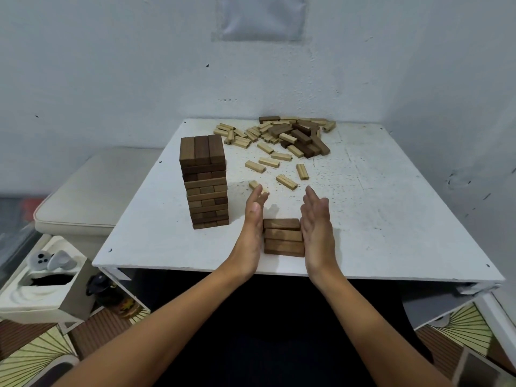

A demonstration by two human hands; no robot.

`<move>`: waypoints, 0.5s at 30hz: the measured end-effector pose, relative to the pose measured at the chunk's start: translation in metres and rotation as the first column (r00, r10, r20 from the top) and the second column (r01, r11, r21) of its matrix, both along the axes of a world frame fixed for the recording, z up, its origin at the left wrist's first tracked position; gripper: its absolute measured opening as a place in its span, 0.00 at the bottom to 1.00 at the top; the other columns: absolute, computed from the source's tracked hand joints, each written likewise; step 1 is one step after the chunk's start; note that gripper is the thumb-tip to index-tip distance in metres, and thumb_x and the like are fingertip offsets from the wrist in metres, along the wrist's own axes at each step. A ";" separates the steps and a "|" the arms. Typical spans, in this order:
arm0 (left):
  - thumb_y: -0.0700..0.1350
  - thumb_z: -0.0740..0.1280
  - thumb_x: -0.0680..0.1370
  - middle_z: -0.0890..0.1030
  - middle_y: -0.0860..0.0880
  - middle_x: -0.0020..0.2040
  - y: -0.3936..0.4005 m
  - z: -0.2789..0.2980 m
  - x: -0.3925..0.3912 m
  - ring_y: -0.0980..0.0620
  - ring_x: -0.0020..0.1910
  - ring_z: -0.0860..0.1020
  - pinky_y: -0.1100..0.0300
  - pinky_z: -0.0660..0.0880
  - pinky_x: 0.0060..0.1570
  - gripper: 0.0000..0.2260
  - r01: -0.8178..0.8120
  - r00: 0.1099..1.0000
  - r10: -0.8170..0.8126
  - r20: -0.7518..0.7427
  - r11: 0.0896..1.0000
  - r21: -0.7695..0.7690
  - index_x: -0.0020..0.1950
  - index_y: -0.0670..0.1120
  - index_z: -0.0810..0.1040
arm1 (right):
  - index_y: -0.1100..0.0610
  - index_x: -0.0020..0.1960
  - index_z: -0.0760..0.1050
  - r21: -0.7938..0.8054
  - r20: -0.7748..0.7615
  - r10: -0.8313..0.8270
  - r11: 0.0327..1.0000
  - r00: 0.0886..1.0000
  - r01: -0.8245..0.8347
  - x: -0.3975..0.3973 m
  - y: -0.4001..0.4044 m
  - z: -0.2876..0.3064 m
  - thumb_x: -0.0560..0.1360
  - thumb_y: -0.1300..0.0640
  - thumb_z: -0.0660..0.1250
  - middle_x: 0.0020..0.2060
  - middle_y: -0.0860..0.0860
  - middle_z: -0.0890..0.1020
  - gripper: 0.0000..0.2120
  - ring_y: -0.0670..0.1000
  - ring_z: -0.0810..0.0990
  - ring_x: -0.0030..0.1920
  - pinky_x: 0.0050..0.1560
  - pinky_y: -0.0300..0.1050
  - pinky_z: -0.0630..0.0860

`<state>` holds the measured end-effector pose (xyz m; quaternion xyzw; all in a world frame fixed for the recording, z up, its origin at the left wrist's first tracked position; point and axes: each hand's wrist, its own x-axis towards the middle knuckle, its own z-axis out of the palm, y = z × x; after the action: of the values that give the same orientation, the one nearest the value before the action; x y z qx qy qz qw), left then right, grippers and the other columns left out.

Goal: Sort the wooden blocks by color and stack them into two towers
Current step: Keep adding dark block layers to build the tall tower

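dark blocks (284, 237) – four, side by side | hands – left (252, 230), right (317, 227) flat-fingered, pressing their ends

One head-worn wide-angle camera looks forward and down over the white bench (391, 219). It sits close, facing the wall (111, 65) beyond

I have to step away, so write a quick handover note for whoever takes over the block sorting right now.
Left hand and right hand: both flat, pressing the ends of a short row of dark blocks near the table's front edge.
Dark tower stands tall at left.
Mixed pile at the back; loose light blocks in front of it.
Done: most of the dark tower.
Left: remaining dark blocks, the whole light tower.
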<state>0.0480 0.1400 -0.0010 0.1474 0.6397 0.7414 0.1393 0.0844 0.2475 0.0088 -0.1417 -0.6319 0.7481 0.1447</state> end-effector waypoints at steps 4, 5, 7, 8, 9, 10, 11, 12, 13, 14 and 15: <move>0.62 0.48 0.75 0.61 0.56 0.76 0.001 -0.001 0.001 0.65 0.72 0.57 0.70 0.54 0.66 0.24 0.009 1.000 -0.009 -0.001 1.000 -0.025 0.71 0.62 0.60 | 0.45 0.76 0.61 -0.004 -0.005 -0.005 1.000 1.000 0.005 -0.001 -0.001 0.000 0.71 0.31 0.47 0.76 0.45 0.62 0.37 0.43 0.60 0.75 0.77 0.46 0.54; 0.62 0.47 0.75 0.61 0.56 0.77 0.001 -0.001 0.001 0.65 0.72 0.57 0.70 0.54 0.65 0.24 0.014 1.000 -0.014 -0.006 0.999 -0.034 0.71 0.62 0.59 | 0.45 0.75 0.61 0.004 -0.005 -0.009 1.000 1.000 0.009 -0.001 -0.002 -0.001 0.72 0.30 0.47 0.76 0.44 0.62 0.36 0.43 0.60 0.75 0.77 0.46 0.55; 0.64 0.48 0.75 0.60 0.56 0.77 0.001 -0.002 0.000 0.65 0.73 0.56 0.67 0.52 0.67 0.24 0.029 0.999 -0.030 -0.018 0.998 -0.059 0.71 0.62 0.59 | 0.42 0.73 0.63 0.020 -0.004 -0.014 1.000 1.000 0.014 -0.002 -0.002 -0.003 0.75 0.28 0.47 0.75 0.43 0.64 0.32 0.41 0.61 0.74 0.75 0.43 0.56; 0.66 0.50 0.75 0.60 0.56 0.77 0.001 -0.002 -0.001 0.65 0.73 0.56 0.65 0.52 0.69 0.25 0.043 0.999 -0.045 -0.022 0.996 -0.084 0.71 0.63 0.59 | 0.40 0.71 0.64 0.026 -0.011 -0.015 1.000 1.000 0.016 -0.003 -0.001 -0.005 0.74 0.30 0.47 0.73 0.42 0.65 0.30 0.41 0.62 0.74 0.75 0.43 0.57; 0.67 0.53 0.74 0.60 0.57 0.77 -0.001 -0.002 -0.002 0.66 0.72 0.56 0.64 0.52 0.70 0.26 0.060 0.998 -0.064 -0.026 0.991 -0.119 0.71 0.63 0.59 | 0.38 0.68 0.65 0.035 -0.018 -0.010 0.999 1.000 0.011 -0.003 0.000 -0.005 0.74 0.32 0.48 0.72 0.41 0.66 0.26 0.41 0.62 0.73 0.74 0.43 0.58; 0.65 0.58 0.73 0.60 0.58 0.76 -0.003 -0.001 -0.003 0.67 0.71 0.57 0.64 0.53 0.71 0.28 0.075 0.995 -0.085 -0.049 0.981 -0.178 0.72 0.62 0.59 | 0.36 0.65 0.66 0.049 -0.025 -0.006 0.999 1.000 0.007 -0.003 0.002 -0.005 0.75 0.35 0.50 0.70 0.40 0.68 0.20 0.41 0.64 0.72 0.74 0.43 0.59; 0.61 0.63 0.73 0.61 0.59 0.75 -0.007 0.001 -0.004 0.69 0.70 0.59 0.67 0.56 0.70 0.30 0.083 0.989 -0.112 -0.102 0.963 -0.257 0.74 0.60 0.59 | 0.37 0.63 0.67 0.079 -0.031 -0.010 0.997 0.999 0.012 -0.002 0.005 -0.005 0.79 0.40 0.54 0.68 0.41 0.69 0.14 0.41 0.66 0.71 0.73 0.44 0.61; 0.55 0.68 0.73 0.64 0.59 0.73 -0.012 0.003 -0.005 0.71 0.67 0.62 0.71 0.59 0.67 0.32 0.082 0.972 -0.152 -0.178 0.933 -0.351 0.75 0.57 0.60 | 0.40 0.63 0.69 0.128 -0.029 -0.007 0.992 1.000 0.010 -0.002 0.010 -0.004 0.81 0.49 0.58 0.66 0.42 0.72 0.12 0.42 0.68 0.69 0.73 0.46 0.64; 0.51 0.73 0.72 0.66 0.58 0.72 -0.018 0.005 -0.007 0.72 0.65 0.65 0.73 0.61 0.65 0.33 0.065 0.943 -0.204 -0.262 0.887 -0.457 0.74 0.54 0.63 | 0.44 0.63 0.70 0.201 -0.020 0.008 0.980 1.000 -0.004 -0.001 0.018 -0.002 0.80 0.58 0.62 0.64 0.44 0.74 0.15 0.43 0.71 0.67 0.72 0.47 0.66; 0.48 0.75 0.71 0.69 0.57 0.71 -0.023 0.008 -0.009 0.69 0.64 0.67 0.70 0.63 0.66 0.33 0.037 0.906 -0.262 -0.332 0.831 -0.554 0.74 0.53 0.65 | 0.47 0.63 0.72 0.286 -0.005 0.051 0.957 0.999 -0.047 0.000 0.027 -0.001 0.78 0.65 0.64 0.63 0.45 0.76 0.19 0.44 0.72 0.66 0.72 0.48 0.67; 0.48 0.76 0.71 0.71 0.55 0.70 -0.029 0.009 -0.012 0.66 0.64 0.68 0.67 0.64 0.67 0.33 0.011 0.870 -0.316 -0.378 0.780 -0.626 0.73 0.52 0.68 | 0.48 0.63 0.73 0.386 0.031 0.116 0.915 0.993 -0.119 0.001 0.037 0.000 0.75 0.68 0.66 0.62 0.46 0.77 0.21 0.44 0.73 0.66 0.72 0.49 0.67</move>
<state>0.0360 0.1113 0.0079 0.3244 0.8406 0.4247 0.0880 0.0855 0.2846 0.0092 -0.0751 -0.7751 0.6153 0.1223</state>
